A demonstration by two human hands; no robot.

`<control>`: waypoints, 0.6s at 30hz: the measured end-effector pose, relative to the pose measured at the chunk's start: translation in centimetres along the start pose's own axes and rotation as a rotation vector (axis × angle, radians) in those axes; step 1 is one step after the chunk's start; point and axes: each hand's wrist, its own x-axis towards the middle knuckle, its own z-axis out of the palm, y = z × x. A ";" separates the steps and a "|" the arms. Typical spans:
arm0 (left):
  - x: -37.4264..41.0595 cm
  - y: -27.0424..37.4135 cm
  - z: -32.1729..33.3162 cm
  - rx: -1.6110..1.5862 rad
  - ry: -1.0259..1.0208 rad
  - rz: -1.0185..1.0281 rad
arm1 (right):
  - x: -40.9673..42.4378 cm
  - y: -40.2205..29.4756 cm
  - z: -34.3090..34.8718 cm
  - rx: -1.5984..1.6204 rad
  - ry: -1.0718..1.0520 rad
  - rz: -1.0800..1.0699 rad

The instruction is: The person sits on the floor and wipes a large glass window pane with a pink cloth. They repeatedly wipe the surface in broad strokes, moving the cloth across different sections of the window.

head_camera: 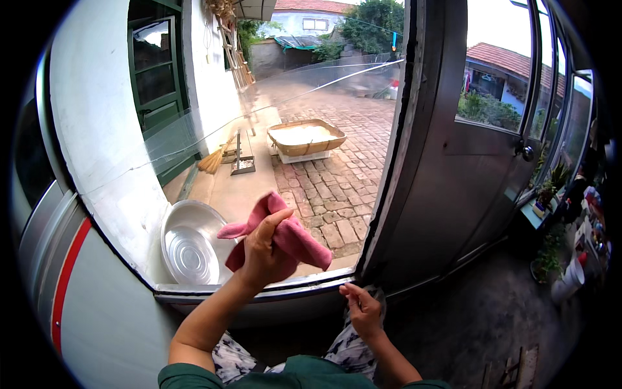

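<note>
My left hand [265, 245] grips a bunched pink cloth [303, 240] in front of the window opening, above its sill. Lower and to the right, my right hand [364, 311] hovers near the corner of the metal sill [311, 281] with its fingers loosely bent; nothing shows in it. A clear pane or sheet [301, 90] spans the window, crossed by a slanting pale line that may be a crack or an edge. Behind the cloth, a large silvery metal basin [192, 253] leans against the white wall outside.
A metal door [466, 185] with a round knob [525, 151] stands at right. Outside on the brick paving [335, 204], a shallow woven basket [311, 146] rests on a white crate [303, 156]. A broom [214, 158] and dustpan [243, 166] lie by the wall. Potted plants [546, 192] line the right.
</note>
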 end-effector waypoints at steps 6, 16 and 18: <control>-11.5 -1.3 0.8 -1.194 0.270 -1.100 | -2.3 -2.6 3.8 0.425 -0.057 0.224; -19.2 -2.1 -1.5 -0.204 0.461 -0.823 | -3.6 -2.6 8.3 0.375 -0.473 0.439; -18.9 -1.0 -2.4 -0.021 0.251 -0.645 | -4.2 -1.5 9.7 0.476 -0.449 0.611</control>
